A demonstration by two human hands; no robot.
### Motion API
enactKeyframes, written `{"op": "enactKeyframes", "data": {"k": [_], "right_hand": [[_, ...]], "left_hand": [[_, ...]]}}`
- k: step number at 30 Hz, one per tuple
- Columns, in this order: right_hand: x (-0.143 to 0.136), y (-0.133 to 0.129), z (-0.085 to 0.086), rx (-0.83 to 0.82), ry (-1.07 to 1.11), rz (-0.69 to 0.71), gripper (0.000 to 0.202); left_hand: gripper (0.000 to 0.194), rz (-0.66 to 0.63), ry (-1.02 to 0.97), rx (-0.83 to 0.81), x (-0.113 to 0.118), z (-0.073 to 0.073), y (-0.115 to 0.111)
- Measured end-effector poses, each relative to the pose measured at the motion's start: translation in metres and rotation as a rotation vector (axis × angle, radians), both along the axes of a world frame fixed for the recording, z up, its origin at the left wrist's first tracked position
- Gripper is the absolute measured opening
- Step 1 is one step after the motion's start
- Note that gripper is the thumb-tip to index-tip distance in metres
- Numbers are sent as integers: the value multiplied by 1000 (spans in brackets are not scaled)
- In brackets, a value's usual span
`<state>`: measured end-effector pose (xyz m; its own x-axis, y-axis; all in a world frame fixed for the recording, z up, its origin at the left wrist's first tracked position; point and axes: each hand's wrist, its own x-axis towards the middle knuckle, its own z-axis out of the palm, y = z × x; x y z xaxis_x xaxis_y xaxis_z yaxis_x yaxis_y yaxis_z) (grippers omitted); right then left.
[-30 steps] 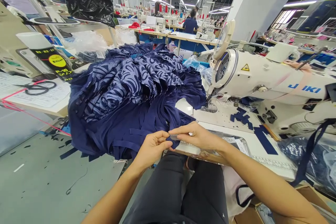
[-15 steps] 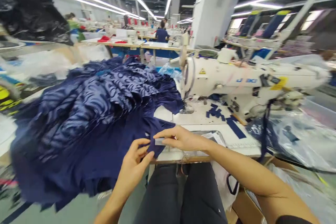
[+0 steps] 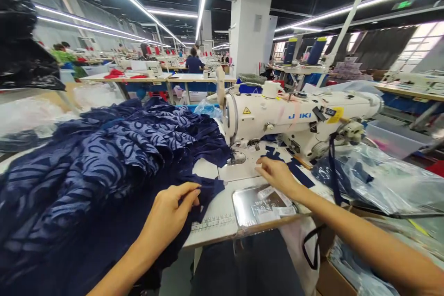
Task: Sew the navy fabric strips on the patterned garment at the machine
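My left hand [image 3: 173,208] is closed, with thumb and index finger pinched at the edge of a navy garment [image 3: 208,192] that lies on the machine table. My right hand [image 3: 279,176] is over the sewing machine bed, thumb and index finger slightly apart, with nothing visible between them. Just beyond its fingertips lie small cut navy fabric pieces [image 3: 272,151], and a longer navy strip [image 3: 301,175] is partly behind the hand. A white sewing machine [image 3: 263,118] stands over the bed. Below my right hand sits a shiny metal tray [image 3: 243,206] holding white labels [image 3: 268,212].
A large heap of navy patterned garments [image 3: 107,157] covers the left side. Clear plastic bags [image 3: 391,178] lie at the right, above a cardboard box [image 3: 336,273]. A navy strap [image 3: 332,166] hangs by the machine. A co-worker [image 3: 194,62] sits farther back.
My right hand has left the garment edge beside my left hand and moved right, toward the small navy pieces. My left hand stays at the garment. The camera view has shifted right and tilted up.
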<state>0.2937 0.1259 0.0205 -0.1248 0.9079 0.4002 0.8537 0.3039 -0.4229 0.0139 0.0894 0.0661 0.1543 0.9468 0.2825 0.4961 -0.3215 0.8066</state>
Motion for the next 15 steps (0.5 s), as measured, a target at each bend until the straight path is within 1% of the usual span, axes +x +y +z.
{"op": "enactKeyframes", "data": {"k": [2, 3, 5, 7, 9, 12, 15], "right_hand": [[-36, -13, 7, 10, 205, 218, 11], [-54, -18, 11, -13, 300, 304, 9], [-86, -26, 19, -67, 454, 407, 3], [-109, -26, 25, -96, 568, 443, 3], [-122, -21, 28, -98, 639, 453, 5], [-128, -13, 29, -99, 674, 473, 9], [-128, -10, 26, -111, 668, 469, 13]], "left_hand": [[22, 83, -70, 62, 1, 2, 5], [24, 108, -144, 54, 3, 1, 6], [26, 117, -337, -35, 7, -4, 7], [28, 110, -499, -138, 12, -12, 5], [28, 133, -588, -166, 17, -21, 3], [29, 187, -658, -132, 25, -30, -1], [31, 197, -707, -112, 31, -34, -3]]}}
